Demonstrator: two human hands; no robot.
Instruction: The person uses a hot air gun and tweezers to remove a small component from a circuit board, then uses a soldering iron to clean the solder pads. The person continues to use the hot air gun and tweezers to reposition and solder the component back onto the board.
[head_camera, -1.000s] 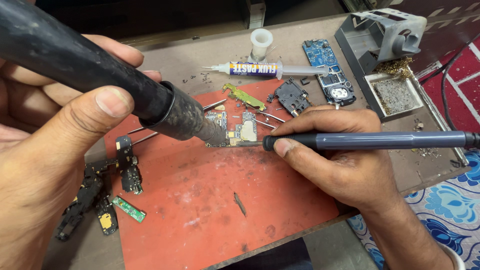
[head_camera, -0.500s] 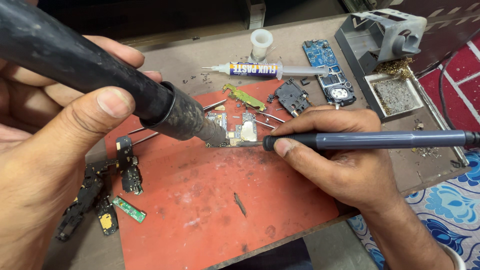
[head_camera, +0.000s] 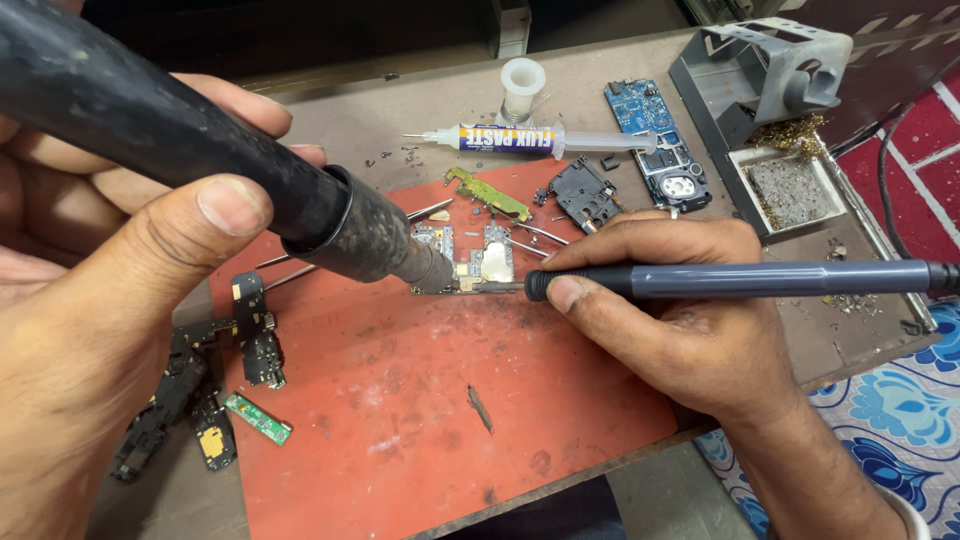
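Observation:
My left hand (head_camera: 110, 300) grips a thick black hot-air tool (head_camera: 200, 160), its nozzle tip aimed down at a small circuit board (head_camera: 470, 262) on the red work mat (head_camera: 420, 400). My right hand (head_camera: 680, 320) holds a slim grey soldering iron (head_camera: 760, 280) like a pen, its tip touching the board's near edge just right of the nozzle. Metal tweezers (head_camera: 430, 210) lie partly hidden behind the nozzle.
A flux syringe (head_camera: 520, 140) and white cap (head_camera: 522, 82) lie behind the mat. A blue phone board (head_camera: 655, 140), black frame part (head_camera: 585, 190) and green flex piece (head_camera: 490, 192) sit nearby. A grey iron stand with sponge tray (head_camera: 785, 190) is right. Small black boards (head_camera: 215, 380) lie left.

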